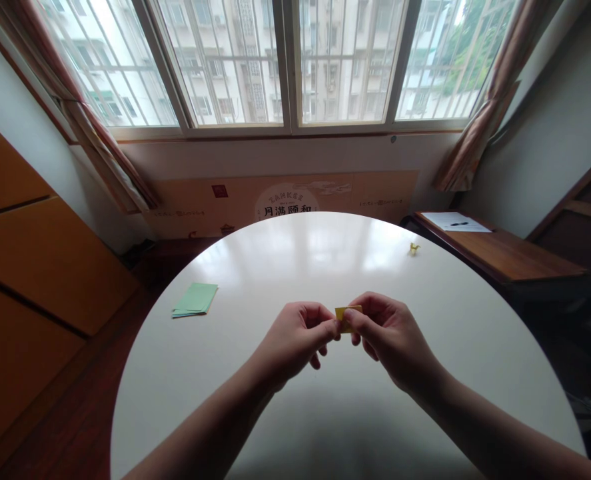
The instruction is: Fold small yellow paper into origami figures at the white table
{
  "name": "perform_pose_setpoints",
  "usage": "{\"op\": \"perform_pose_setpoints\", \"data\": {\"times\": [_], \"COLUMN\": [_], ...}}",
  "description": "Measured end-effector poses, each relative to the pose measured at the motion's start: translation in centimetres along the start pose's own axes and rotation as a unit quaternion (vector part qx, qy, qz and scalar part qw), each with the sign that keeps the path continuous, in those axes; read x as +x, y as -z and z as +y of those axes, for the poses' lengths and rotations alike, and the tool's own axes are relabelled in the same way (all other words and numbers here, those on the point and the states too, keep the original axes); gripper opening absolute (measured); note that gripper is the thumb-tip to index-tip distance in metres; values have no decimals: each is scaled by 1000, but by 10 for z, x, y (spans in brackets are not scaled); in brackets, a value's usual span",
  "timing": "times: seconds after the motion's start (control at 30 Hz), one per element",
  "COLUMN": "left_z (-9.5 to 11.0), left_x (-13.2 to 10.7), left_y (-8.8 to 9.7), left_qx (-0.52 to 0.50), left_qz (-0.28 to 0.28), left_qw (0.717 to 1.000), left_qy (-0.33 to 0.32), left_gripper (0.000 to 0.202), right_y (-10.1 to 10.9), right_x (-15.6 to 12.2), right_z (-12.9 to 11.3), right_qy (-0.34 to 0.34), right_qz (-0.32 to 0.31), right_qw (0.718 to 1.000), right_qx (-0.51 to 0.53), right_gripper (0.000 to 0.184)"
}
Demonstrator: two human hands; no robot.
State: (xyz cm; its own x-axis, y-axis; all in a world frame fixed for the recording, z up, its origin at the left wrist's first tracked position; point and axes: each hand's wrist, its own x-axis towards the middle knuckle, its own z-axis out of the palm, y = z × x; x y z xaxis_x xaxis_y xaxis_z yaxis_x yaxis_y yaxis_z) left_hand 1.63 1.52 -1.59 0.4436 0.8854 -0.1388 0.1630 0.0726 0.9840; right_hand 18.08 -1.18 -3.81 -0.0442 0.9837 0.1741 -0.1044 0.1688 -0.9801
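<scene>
Both my hands meet above the middle of the round white table (285, 267). Between them is a small folded piece of yellow paper (348, 312). My left hand (298, 337) pinches its left end with thumb and forefinger, the other fingers curled under. My right hand (390, 333) pinches its right end the same way. Most of the paper is hidden behind my fingertips. The paper is held a little above the tabletop.
A small stack of green paper sheets (195, 299) lies on the table's left side. A tiny yellow folded paper figure (414, 248) stands near the far right rim. A wooden side desk (505, 252) with a white sheet and pen (456, 223) stands at the right.
</scene>
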Motion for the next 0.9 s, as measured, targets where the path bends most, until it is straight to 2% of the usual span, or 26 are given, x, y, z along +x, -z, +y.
{"op": "perform_pose_setpoints", "data": {"times": [0.2, 0.43, 0.57, 0.73, 0.9], "left_z": [-6, -13, -12, -8, -8], "left_x": [1, 4, 2, -1, 0], "left_y": [2, -5, -6, -4, -3], "left_qx": [30, 10, 86, 211, 208], "left_qz": [16, 55, 75, 101, 105], "left_qw": [999, 997, 990, 965, 967], "left_qy": [-33, -61, -87, -120, -102], "left_gripper": [14, 5, 8, 11, 11], "right_y": [-1, -7, -7, -4, -6], "right_x": [2, 0, 1, 0, -2], "right_z": [3, 8, 7, 8, 9], "right_qy": [-6, 7, 2, -1, 29], "right_qz": [-4, 12, -6, -27, 7], "right_qw": [1000, 999, 998, 993, 991], "right_qx": [-5, -45, -68, -113, -128], "right_gripper": [21, 22, 20, 14, 20]}}
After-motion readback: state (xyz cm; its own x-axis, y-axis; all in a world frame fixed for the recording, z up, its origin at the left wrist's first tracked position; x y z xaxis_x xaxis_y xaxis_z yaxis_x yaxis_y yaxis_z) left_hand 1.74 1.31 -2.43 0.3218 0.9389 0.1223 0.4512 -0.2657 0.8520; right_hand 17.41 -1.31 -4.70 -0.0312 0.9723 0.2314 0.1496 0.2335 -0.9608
